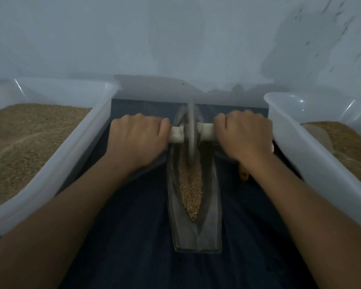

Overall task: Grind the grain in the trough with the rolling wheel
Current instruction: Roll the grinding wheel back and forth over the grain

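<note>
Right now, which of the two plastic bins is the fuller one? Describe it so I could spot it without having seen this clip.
Start at the dark boat-shaped grinding trough in the middle, lying on the dark blue cloth. The fuller translucent white plastic bin sits beside it on the left hand side. Its brown grain fills much of its floor, whereas the matching right bin shows only a smaller patch.

Two translucent tubs, left tub [88,130] and right tub [296,147], hold brown meal on a dark cloth [133,247].
</note>
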Demonstrator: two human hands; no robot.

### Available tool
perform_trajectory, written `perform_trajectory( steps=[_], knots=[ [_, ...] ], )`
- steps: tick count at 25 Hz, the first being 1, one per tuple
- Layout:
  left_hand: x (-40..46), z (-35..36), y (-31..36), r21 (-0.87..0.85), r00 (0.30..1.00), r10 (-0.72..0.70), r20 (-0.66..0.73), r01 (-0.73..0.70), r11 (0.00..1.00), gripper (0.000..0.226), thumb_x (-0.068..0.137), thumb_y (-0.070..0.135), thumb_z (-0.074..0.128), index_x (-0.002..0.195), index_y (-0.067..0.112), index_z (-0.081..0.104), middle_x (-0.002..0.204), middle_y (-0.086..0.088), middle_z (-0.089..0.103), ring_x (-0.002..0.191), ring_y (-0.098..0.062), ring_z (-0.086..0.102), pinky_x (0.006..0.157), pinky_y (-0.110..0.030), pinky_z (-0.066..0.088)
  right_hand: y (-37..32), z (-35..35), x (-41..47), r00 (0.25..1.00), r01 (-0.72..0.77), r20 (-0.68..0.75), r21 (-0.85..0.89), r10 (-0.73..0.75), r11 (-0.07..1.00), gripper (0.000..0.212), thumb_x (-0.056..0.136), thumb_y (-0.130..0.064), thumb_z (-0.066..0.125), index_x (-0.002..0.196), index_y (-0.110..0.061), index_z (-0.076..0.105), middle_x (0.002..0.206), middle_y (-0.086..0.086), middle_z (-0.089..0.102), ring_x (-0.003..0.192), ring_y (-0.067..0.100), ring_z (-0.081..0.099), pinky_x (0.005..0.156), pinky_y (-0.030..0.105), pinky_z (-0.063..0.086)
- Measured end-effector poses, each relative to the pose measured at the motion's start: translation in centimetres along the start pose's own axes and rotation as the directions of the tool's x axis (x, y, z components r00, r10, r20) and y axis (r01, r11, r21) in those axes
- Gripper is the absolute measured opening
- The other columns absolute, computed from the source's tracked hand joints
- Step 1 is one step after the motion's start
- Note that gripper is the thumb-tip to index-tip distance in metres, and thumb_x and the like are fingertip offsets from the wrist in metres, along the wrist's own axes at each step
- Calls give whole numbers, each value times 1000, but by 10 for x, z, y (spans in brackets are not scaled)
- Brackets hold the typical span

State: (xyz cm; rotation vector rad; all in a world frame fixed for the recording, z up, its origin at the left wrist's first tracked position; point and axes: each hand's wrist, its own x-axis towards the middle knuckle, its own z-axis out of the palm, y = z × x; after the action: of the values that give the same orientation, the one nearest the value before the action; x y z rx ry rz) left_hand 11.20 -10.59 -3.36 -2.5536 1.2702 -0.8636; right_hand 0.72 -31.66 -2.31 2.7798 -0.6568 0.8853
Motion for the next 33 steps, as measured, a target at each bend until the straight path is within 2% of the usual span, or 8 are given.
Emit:
perform_trajectory(
  steps=[3,7,11,17,23,27,30,33],
  knots=[
    [40,7,-11,72,999,-32,40,30,997,22,107,24,31,104,14,50,96,-15,63,90,-39,66,64,-39,40,10,17,40,985,2,171,2,-2,1000,45,96,-40,18,67,-19,45,64,1,44,58,19,40,55,35,25],
    [62,-1,-16,1,998,-46,32,46,999,70,82,37,-4,102,11,58,88,-16,61,83,-38,63,62,-37,34,15,23,35,967,-56,251,57,40,997,42,102,-37,22,76,-17,48,75,6,50,64,23,43,54,34,21],
    [15,-4,-4,31,1000,24,-4,-24,999,22,105,27,31,90,20,45,89,-11,64,77,-35,63,58,-36,35,5,1,-10,996,-16,94,22,14,1000,49,99,-38,17,66,-18,47,65,2,49,56,19,38,53,32,16],
    [-41,-4,5,-372,969,-120,-215,33,928,28,105,31,31,81,24,41,65,3,43,51,-22,41,49,-37,38,-7,-27,-47,991,95,-95,28,-92,995,49,101,-32,23,57,-23,41,49,-7,36,42,11,27,51,29,8],
    [18,13,-9,-29,999,-10,-43,9,1000,19,103,28,38,96,13,49,91,-14,63,75,-36,62,59,-40,39,1,2,14,998,30,54,-33,-28,999,45,92,-41,15,64,-18,43,59,-1,41,53,19,38,53,32,22],
    [66,21,-26,-51,986,-97,133,105,993,20,106,27,32,101,14,47,110,-22,64,100,-47,64,69,-42,38,6,18,46,990,2,144,38,-7,999,35,97,-29,35,68,-14,48,63,6,50,57,25,48,54,31,29],
    [56,11,-17,-14,997,-54,50,55,998,26,100,26,26,100,15,49,102,-20,65,92,-44,65,65,-40,38,4,17,30,982,-125,151,88,110,988,49,101,-36,29,67,-13,55,64,8,53,59,28,49,56,33,29],
    [18,-4,-5,-17,999,22,-29,-22,1000,13,100,25,33,89,21,38,88,-11,63,74,-34,60,58,-37,36,3,2,-12,999,46,14,19,-46,999,40,99,-24,29,63,-15,44,58,1,43,51,19,34,52,28,21]
  ],
)
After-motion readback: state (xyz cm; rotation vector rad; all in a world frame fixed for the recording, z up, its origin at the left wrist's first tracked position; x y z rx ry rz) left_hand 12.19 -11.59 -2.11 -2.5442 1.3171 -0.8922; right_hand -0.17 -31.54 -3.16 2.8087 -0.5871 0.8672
